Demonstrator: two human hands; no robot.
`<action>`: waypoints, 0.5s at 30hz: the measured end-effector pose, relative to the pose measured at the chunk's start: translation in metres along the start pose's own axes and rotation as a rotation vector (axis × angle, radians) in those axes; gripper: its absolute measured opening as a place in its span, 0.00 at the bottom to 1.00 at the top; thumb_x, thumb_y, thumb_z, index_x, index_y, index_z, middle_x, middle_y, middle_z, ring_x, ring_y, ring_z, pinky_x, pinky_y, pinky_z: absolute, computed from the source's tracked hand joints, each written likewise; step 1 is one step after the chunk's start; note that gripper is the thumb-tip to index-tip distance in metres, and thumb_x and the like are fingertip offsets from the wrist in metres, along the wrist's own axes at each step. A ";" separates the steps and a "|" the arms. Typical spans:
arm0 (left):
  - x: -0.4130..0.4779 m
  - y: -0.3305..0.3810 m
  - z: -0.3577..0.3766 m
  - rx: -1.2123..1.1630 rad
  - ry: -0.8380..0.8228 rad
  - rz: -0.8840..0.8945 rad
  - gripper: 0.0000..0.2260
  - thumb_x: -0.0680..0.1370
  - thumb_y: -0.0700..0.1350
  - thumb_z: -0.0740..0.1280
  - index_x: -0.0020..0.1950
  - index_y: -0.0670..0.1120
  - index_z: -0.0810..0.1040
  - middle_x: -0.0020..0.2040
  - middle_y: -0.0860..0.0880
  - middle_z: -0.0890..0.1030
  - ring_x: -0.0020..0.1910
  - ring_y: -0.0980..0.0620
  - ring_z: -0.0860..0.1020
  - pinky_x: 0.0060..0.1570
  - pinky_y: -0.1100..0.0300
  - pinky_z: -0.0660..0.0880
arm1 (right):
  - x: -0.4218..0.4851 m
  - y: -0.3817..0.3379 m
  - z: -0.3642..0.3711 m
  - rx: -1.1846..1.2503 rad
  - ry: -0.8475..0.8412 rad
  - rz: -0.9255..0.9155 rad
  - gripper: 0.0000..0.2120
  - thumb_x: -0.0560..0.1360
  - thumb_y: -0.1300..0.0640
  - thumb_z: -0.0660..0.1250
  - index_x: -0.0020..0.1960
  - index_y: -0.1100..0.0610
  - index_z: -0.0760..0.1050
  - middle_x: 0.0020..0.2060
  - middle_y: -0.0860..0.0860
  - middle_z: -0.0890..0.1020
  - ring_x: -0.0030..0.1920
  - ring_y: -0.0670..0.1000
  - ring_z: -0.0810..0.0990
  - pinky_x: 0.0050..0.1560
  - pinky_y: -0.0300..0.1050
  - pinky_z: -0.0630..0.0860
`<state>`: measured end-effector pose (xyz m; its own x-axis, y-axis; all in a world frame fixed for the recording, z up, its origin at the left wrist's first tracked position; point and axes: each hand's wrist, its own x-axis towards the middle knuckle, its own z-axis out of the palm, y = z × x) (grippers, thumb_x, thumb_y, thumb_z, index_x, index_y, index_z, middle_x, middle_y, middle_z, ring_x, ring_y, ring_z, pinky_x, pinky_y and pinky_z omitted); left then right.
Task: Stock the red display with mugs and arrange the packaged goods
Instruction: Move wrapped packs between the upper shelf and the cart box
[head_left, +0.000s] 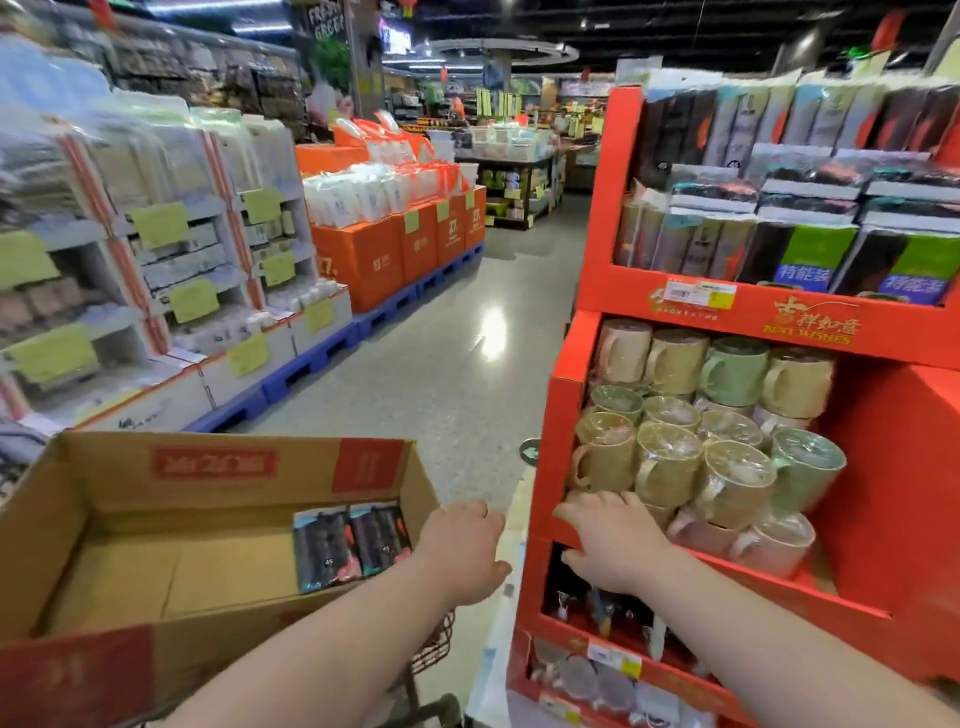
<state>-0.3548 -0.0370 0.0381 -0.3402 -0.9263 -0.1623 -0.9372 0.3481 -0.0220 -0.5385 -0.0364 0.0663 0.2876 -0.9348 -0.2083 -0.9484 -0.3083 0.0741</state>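
Right hand (613, 545) rests on red cardboard display (883, 467) lip beside film-wrapped mugs (670, 462).

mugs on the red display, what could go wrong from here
The mugs are piled in layers, some on their sides, behind a low front lip of the red display. The right hand is at the bottom row; nudging it could send upper mugs rolling off. The left hand hangs beside the cardboard box and might knock it.
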 end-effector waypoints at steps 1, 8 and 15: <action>-0.006 -0.015 0.002 -0.012 -0.010 -0.015 0.23 0.77 0.57 0.59 0.68 0.46 0.67 0.63 0.44 0.71 0.62 0.42 0.70 0.58 0.49 0.68 | 0.007 -0.014 0.000 0.004 -0.006 -0.003 0.23 0.76 0.47 0.60 0.70 0.50 0.64 0.67 0.52 0.70 0.68 0.56 0.67 0.68 0.55 0.60; -0.054 -0.138 0.023 -0.066 -0.044 -0.147 0.19 0.77 0.55 0.61 0.63 0.47 0.70 0.61 0.44 0.72 0.61 0.42 0.71 0.59 0.46 0.69 | 0.064 -0.128 0.003 -0.016 -0.056 -0.070 0.21 0.76 0.49 0.60 0.68 0.50 0.67 0.65 0.53 0.73 0.67 0.57 0.69 0.67 0.56 0.61; -0.085 -0.229 0.044 -0.072 -0.087 -0.203 0.20 0.78 0.55 0.59 0.65 0.46 0.68 0.62 0.44 0.72 0.62 0.42 0.70 0.60 0.48 0.69 | 0.098 -0.216 0.011 0.006 -0.120 -0.095 0.21 0.77 0.49 0.59 0.68 0.51 0.66 0.65 0.53 0.72 0.68 0.56 0.68 0.68 0.53 0.61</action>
<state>-0.1083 -0.0319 0.0136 -0.1395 -0.9592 -0.2458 -0.9898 0.1422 0.0070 -0.3068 -0.0597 0.0191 0.3582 -0.8737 -0.3291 -0.9186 -0.3928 0.0433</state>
